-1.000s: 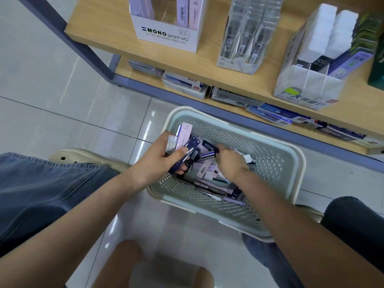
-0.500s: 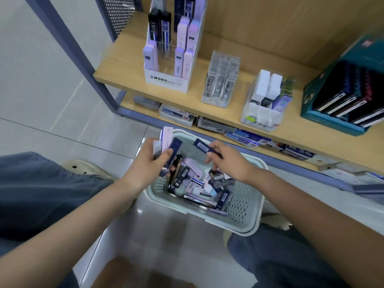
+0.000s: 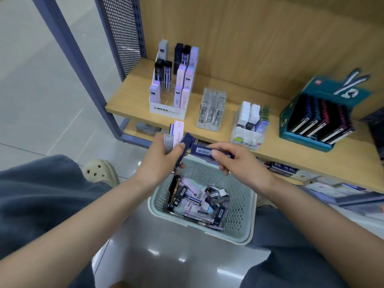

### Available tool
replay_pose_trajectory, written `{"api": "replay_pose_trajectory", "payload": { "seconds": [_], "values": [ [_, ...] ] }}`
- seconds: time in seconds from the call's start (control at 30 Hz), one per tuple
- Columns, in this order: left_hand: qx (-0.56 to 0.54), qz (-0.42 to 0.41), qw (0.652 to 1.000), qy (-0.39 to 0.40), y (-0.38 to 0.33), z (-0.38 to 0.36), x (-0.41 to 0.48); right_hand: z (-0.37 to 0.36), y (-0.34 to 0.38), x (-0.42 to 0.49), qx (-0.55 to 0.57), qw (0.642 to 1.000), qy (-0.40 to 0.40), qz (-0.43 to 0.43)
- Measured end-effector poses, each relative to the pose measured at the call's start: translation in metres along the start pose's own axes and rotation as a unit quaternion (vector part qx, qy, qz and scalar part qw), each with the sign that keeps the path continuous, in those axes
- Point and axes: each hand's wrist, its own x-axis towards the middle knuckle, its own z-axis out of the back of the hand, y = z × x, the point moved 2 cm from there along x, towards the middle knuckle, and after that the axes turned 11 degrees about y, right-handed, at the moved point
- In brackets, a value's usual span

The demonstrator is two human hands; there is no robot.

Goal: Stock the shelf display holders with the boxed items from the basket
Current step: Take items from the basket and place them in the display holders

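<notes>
A slim navy cardboard box [image 3: 204, 151] with a white barcode label lies level, pinched between the thumb and fingertips of the right hand [image 3: 241, 163], above the pale green perforated plastic basket [image 3: 242, 206]. The left hand [image 3: 160, 163] grips a fan of slim boxes [image 3: 178, 136]: one pale pink, one clear grey and one navy can be told apart. More boxes lie jumbled in the basket. Beyond, one white card tiered display holder [image 3: 166, 110] stands on the smooth wooden shelf [image 3: 133, 96].
</notes>
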Motion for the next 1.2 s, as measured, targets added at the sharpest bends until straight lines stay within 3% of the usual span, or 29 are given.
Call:
{"api": "replay_pose_trajectory", "payload": {
  "seconds": [0.1, 0.2, 0.4, 0.6, 0.77, 0.87, 1.07, 1.2],
  "values": [
    [0.035, -0.014, 0.999, 0.011, -0.021, 0.008, 0.008, 0.023, 0.009, 0.002, 0.017, 0.995, -0.096, 0.015],
    [0.073, -0.038, 0.996, 0.025, -0.046, 0.014, 0.023, 0.06, 0.008, 0.01, -0.07, 0.975, -0.206, 0.031],
    [0.107, -0.073, 0.989, 0.069, -0.077, 0.01, 0.058, 0.111, -0.025, 0.021, -0.155, 0.941, -0.299, -0.042],
    [0.089, -0.088, 0.989, 0.078, -0.094, -0.008, 0.081, 0.132, -0.046, 0.041, -0.263, 0.922, -0.272, -0.077],
    [0.08, -0.078, 0.991, 0.077, -0.095, -0.015, 0.093, 0.135, -0.05, 0.053, -0.291, 0.916, -0.26, -0.09],
    [0.071, -0.07, 0.992, 0.076, -0.094, -0.012, 0.098, 0.129, -0.037, 0.06, -0.274, 0.923, -0.265, -0.054],
    [0.09, -0.068, 0.994, 0.019, -0.09, 0.021, 0.11, 0.098, 0.017, 0.089, -0.111, 0.957, -0.261, 0.066],
    [0.103, -0.075, 0.991, -0.028, -0.093, 0.053, 0.116, 0.076, 0.051, 0.131, -0.17, 0.947, -0.234, 0.136]
  ]
}}
